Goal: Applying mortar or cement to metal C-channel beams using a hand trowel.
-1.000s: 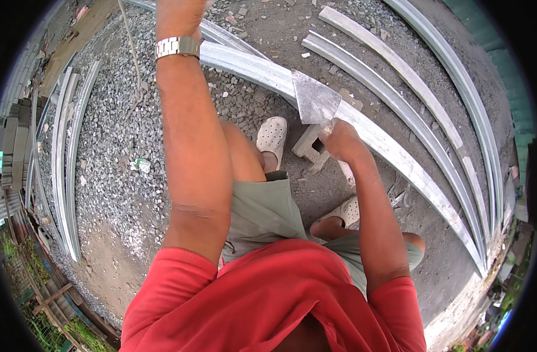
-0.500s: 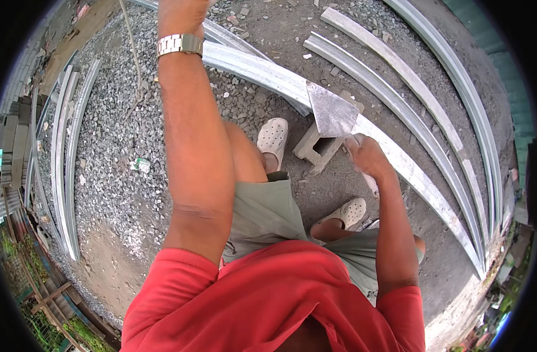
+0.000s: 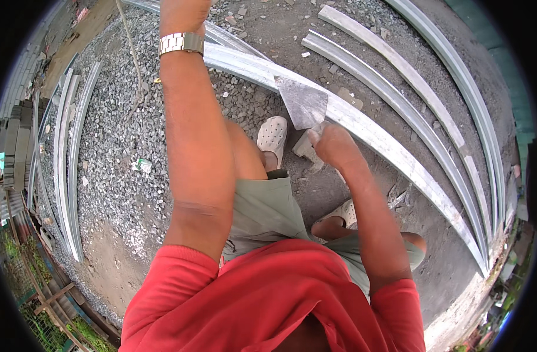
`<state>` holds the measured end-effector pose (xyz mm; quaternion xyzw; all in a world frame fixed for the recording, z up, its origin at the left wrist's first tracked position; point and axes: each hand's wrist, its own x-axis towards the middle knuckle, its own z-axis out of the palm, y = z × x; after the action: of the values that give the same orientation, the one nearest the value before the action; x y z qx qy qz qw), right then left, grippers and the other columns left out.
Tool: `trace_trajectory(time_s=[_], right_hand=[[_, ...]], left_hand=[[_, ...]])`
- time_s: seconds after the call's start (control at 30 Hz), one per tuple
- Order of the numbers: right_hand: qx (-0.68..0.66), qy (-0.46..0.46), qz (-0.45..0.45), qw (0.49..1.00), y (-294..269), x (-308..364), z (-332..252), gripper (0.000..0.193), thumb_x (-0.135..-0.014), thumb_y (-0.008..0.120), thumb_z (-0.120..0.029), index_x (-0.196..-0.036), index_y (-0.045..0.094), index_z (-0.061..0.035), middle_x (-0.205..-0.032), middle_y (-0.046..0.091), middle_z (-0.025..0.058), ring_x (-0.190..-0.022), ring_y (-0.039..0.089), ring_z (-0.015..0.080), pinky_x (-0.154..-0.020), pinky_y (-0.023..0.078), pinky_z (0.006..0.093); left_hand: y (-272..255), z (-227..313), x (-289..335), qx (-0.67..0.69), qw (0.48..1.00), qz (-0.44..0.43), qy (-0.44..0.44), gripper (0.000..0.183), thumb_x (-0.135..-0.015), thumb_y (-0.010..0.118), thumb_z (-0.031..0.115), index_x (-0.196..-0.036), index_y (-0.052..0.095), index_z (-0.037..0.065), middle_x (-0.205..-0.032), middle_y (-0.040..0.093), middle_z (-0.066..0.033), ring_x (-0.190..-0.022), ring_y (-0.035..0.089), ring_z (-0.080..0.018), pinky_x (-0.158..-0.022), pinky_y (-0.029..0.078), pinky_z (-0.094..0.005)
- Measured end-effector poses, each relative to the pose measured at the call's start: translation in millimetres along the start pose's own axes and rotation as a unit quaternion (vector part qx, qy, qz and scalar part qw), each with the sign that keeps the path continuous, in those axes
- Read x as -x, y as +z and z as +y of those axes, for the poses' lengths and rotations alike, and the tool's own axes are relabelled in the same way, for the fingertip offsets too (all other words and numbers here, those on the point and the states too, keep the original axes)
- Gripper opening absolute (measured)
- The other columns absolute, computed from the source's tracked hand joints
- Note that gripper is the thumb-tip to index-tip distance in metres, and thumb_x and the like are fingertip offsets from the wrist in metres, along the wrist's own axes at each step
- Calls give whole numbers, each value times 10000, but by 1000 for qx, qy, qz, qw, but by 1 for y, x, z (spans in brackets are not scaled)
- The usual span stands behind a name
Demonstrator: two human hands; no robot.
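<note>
The right hand (image 3: 334,145) closes around the trowel (image 3: 305,104) just behind its blade, fingers curled in a fist—likely because a grip so near the metal lets the wrist set the blade's angle. The flat, pointed blade lies over the long metal beam (image 3: 391,136), near the middle of the view and broad face up; whether it touches the beam cannot be told. Below blade and hand shows the near end of a concrete block (image 3: 305,148), and the beam seems to run across it, probably so that it is propped off the ground. The left hand (image 3: 185,14) is cut by the upper edge, its fingers out of sight, so I cannot tell whether it holds anything; being near the beam's far stretch, it may be there to steady it. As for pose, the left arm (image 3: 198,135) reaches almost straight away from the body, a metal watch (image 3: 182,43) at the wrist, while the right arm (image 3: 371,205) slants inward, its wrist bent toward the beam. The pale shoes (image 3: 273,135) stand apart under bent knees—a stance that should give balance. Another metal beam (image 3: 410,112) lies beyond on the ground, well apart from the hands.
</note>
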<state>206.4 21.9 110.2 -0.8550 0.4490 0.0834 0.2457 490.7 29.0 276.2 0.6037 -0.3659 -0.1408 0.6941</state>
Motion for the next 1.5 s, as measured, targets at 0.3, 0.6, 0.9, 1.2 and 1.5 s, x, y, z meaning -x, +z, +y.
trace_trajectory(time_s=[0.3, 0.6, 0.9, 1.2, 1.5], right_hand=[[-35, 49, -3, 998, -18, -19, -18, 447, -914, 519, -346, -1003, 633, 78, -1001, 629, 308, -1003, 603, 417, -888, 467, 466], [32, 14, -27, 999, -39, -38, -26, 416, -908, 515, -322, -952, 655, 67, -998, 644, 273, -975, 618, 402, -874, 481, 462], [40, 10, -36, 999, -43, -42, -36, 429, -903, 514, -338, -958, 664, 60, -999, 643, 273, -982, 613, 399, -878, 476, 456], [-20, -70, -102, 992, -24, -113, -121, 454, -900, 512, -347, -863, 668, 77, -847, 660, 274, -881, 666, 346, -795, 512, 418], [-95, -80, -96, 988, -26, -102, -118, 222, -752, 587, -94, -896, 698, 35, -853, 688, 207, -830, 687, 297, -737, 542, 387]], left_hand=[[-20, -3, -1, 17, 999, 24, 19, 383, -819, 688, 179, -1136, 570, -1, -888, 657, -73, -693, 622, -127, -622, 489, -227], [-24, -1, -2, 17, 1000, 25, -8, 373, -827, 685, 186, -1125, 569, -6, -909, 661, -81, -703, 624, -126, -627, 493, -229], [-35, -5, -8, 29, 999, 36, 12, 328, -834, 670, 171, -1099, 580, 2, -901, 659, -78, -714, 635, -133, -636, 499, -226], [-64, -17, -11, 218, 962, 155, 61, 326, -853, 659, 181, -1122, 568, 20, -948, 650, -110, -791, 653, -239, -685, 535, -324], [-49, -10, -30, 226, 967, 117, -20, 397, -834, 638, 57, -1140, 503, -158, -1226, 510, -322, -1106, 561, -435, -983, 470, -457]])
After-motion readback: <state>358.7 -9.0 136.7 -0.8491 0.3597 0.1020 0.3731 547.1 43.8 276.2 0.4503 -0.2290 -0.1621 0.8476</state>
